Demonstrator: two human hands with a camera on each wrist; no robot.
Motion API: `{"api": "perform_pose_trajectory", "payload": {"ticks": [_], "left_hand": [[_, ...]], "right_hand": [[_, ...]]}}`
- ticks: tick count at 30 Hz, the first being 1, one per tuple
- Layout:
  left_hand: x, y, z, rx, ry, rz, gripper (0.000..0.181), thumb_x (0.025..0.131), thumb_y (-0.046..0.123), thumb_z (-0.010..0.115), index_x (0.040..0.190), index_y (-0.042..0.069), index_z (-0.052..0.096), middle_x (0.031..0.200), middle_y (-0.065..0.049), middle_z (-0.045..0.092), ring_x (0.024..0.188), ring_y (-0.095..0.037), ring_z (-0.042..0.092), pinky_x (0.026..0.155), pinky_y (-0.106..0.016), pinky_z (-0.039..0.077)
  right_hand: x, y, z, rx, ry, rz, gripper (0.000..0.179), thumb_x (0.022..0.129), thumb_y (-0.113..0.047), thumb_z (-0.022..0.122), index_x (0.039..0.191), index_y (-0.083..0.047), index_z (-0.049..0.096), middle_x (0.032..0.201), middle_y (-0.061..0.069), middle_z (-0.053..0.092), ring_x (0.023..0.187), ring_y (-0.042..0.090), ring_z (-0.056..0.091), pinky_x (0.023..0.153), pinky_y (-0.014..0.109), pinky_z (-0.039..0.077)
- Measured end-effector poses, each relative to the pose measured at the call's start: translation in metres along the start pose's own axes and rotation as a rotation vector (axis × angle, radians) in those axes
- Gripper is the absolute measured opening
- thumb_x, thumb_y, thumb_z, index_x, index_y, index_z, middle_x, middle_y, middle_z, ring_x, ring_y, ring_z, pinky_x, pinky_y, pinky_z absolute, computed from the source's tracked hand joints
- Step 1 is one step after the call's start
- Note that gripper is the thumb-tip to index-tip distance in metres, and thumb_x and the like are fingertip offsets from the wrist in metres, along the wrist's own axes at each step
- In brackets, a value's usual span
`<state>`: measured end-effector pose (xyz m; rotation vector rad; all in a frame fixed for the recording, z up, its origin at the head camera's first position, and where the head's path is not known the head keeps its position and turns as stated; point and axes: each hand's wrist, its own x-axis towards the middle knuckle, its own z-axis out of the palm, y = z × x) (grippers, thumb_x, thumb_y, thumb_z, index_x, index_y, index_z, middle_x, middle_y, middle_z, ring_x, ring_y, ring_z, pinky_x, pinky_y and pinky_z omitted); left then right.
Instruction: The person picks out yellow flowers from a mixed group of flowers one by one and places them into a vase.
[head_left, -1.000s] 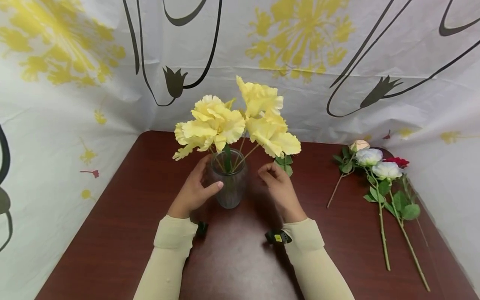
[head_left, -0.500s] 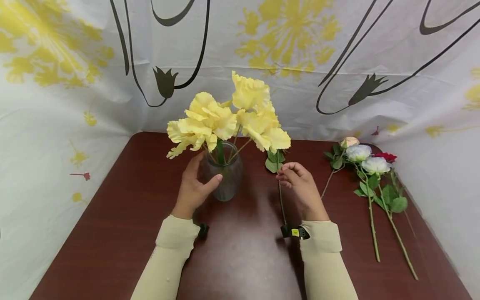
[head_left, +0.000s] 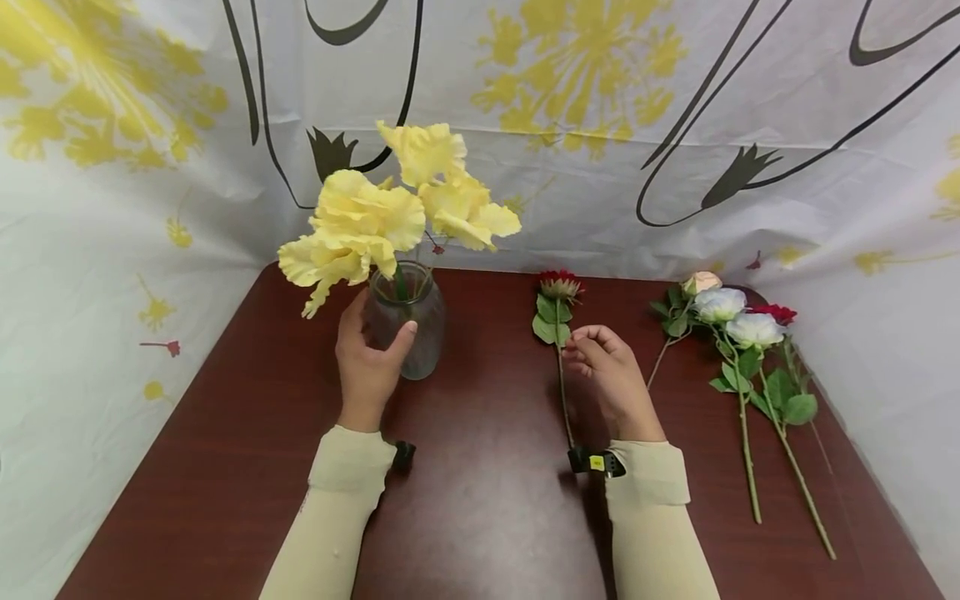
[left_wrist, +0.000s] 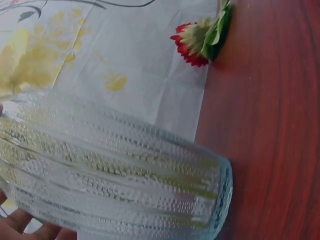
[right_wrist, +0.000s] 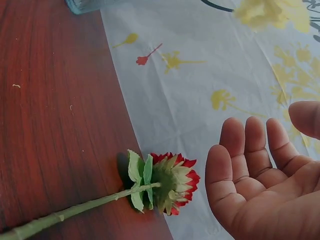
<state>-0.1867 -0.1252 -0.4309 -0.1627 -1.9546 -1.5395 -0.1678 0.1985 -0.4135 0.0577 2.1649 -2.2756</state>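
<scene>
In the head view my left hand (head_left: 367,358) grips the ribbed clear glass vase (head_left: 420,333), thumb across its near side. Large ruffled yellow flowers (head_left: 367,217) stand in it and lean outward over the rim. The left wrist view has the vase wall (left_wrist: 115,165) close up, with some fingertips at its lower left. My right hand (head_left: 611,375) hovers beside a red flower (head_left: 560,287) with green leaves, which lies on the table. In the right wrist view its fingers (right_wrist: 232,167) are loosely bent, apart from the flower's stem (right_wrist: 75,210), and hold nothing.
On the right of the dark red-brown table (head_left: 480,517) lie white roses (head_left: 753,330), a peach rose (head_left: 702,282) and another red flower (head_left: 780,314), stems toward me. A white printed cloth (head_left: 600,208) hangs behind the table and along both sides.
My left hand has moved the vase with the yellow flowers leftward, so the red flower's head now shows. My right hand has shifted right, away from the vase.
</scene>
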Motion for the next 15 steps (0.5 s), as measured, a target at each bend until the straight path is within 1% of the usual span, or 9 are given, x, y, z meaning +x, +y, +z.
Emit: {"api": "perform_pose_trajectory", "payload": {"ticks": [1, 5, 7, 8, 10, 12, 13, 14, 15], "left_hand": [[0.0004, 0.0056, -0.0007, -0.002, 0.015, -0.014, 0.069, 0.083, 0.019, 0.081, 0.143, 0.006, 0.050, 0.136, -0.012, 0.052, 0.123, -0.022, 0.050, 0.098, -0.048, 0.044], [0.0021, 0.0059, -0.0028, -0.004, 0.063, -0.049, 0.070, 0.083, 0.021, 0.081, 0.143, 0.006, 0.049, 0.138, -0.011, 0.050, 0.126, -0.020, 0.047, 0.102, -0.048, 0.040], [0.0023, 0.0063, -0.0044, 0.007, 0.066, -0.075, 0.072, 0.084, 0.025, 0.080, 0.145, 0.007, 0.048, 0.141, -0.010, 0.048, 0.129, -0.020, 0.045, 0.104, -0.048, 0.038], [0.0026, 0.0009, -0.0047, 0.010, 0.065, -0.087, 0.074, 0.084, 0.029, 0.081, 0.146, 0.010, 0.047, 0.142, -0.007, 0.047, 0.130, -0.019, 0.043, 0.105, -0.048, 0.037], [0.0024, 0.0019, -0.0058, 0.022, 0.060, -0.119, 0.077, 0.084, 0.031, 0.080, 0.148, 0.010, 0.043, 0.145, -0.007, 0.044, 0.133, -0.020, 0.040, 0.107, -0.047, 0.036], [0.0012, 0.0041, -0.0064, 0.035, 0.071, -0.156, 0.081, 0.084, 0.035, 0.080, 0.150, 0.010, 0.039, 0.146, -0.006, 0.040, 0.132, -0.019, 0.039, 0.107, -0.044, 0.035], [0.0001, 0.0057, -0.0064, 0.043, 0.093, -0.157, 0.081, 0.084, 0.037, 0.080, 0.148, 0.009, 0.039, 0.144, -0.006, 0.039, 0.130, -0.018, 0.039, 0.106, -0.043, 0.036], [-0.0009, 0.0074, -0.0063, 0.050, 0.124, -0.138, 0.078, 0.083, 0.037, 0.080, 0.144, 0.007, 0.041, 0.140, -0.007, 0.041, 0.125, -0.019, 0.040, 0.103, -0.041, 0.036], [-0.0023, 0.0095, -0.0059, 0.059, 0.166, -0.093, 0.073, 0.083, 0.036, 0.080, 0.137, 0.004, 0.045, 0.133, -0.010, 0.043, 0.118, -0.021, 0.042, 0.099, -0.040, 0.037]], "right_hand": [[-0.0003, -0.0002, -0.0005, -0.001, 0.002, 0.002, 0.018, 0.104, -0.019, 0.052, 0.108, -0.002, 0.055, 0.103, 0.011, 0.061, 0.104, 0.033, 0.062, 0.089, 0.036, 0.051], [-0.0010, 0.0010, -0.0023, -0.007, 0.005, 0.002, 0.019, 0.104, -0.019, 0.052, 0.108, -0.001, 0.055, 0.103, 0.013, 0.061, 0.103, 0.031, 0.062, 0.090, 0.038, 0.051], [-0.0019, 0.0011, -0.0033, -0.006, 0.007, 0.007, 0.020, 0.104, -0.019, 0.052, 0.109, 0.000, 0.054, 0.104, 0.014, 0.061, 0.103, 0.032, 0.062, 0.091, 0.038, 0.050], [-0.0025, 0.0007, -0.0040, -0.004, 0.007, 0.011, 0.022, 0.105, -0.020, 0.052, 0.110, 0.001, 0.054, 0.105, 0.014, 0.061, 0.104, 0.032, 0.062, 0.091, 0.038, 0.050], [-0.0036, -0.0008, -0.0053, -0.009, 0.011, 0.016, 0.024, 0.105, -0.020, 0.051, 0.112, 0.003, 0.053, 0.106, 0.014, 0.062, 0.104, 0.032, 0.062, 0.090, 0.037, 0.050], [-0.0040, -0.0022, -0.0069, -0.019, 0.023, 0.016, 0.026, 0.105, -0.021, 0.051, 0.114, 0.004, 0.052, 0.106, 0.012, 0.062, 0.105, 0.032, 0.062, 0.089, 0.036, 0.050], [-0.0041, -0.0027, -0.0075, -0.027, 0.031, 0.014, 0.027, 0.105, -0.021, 0.051, 0.115, 0.004, 0.052, 0.106, 0.012, 0.061, 0.105, 0.032, 0.061, 0.089, 0.035, 0.050], [-0.0040, -0.0027, -0.0079, -0.046, 0.045, 0.009, 0.027, 0.104, -0.021, 0.052, 0.114, 0.004, 0.052, 0.107, 0.012, 0.061, 0.106, 0.033, 0.061, 0.089, 0.035, 0.050], [-0.0038, -0.0024, -0.0081, -0.075, 0.062, -0.001, 0.026, 0.104, -0.022, 0.052, 0.114, 0.002, 0.053, 0.108, 0.012, 0.061, 0.106, 0.033, 0.061, 0.089, 0.036, 0.050]]}}
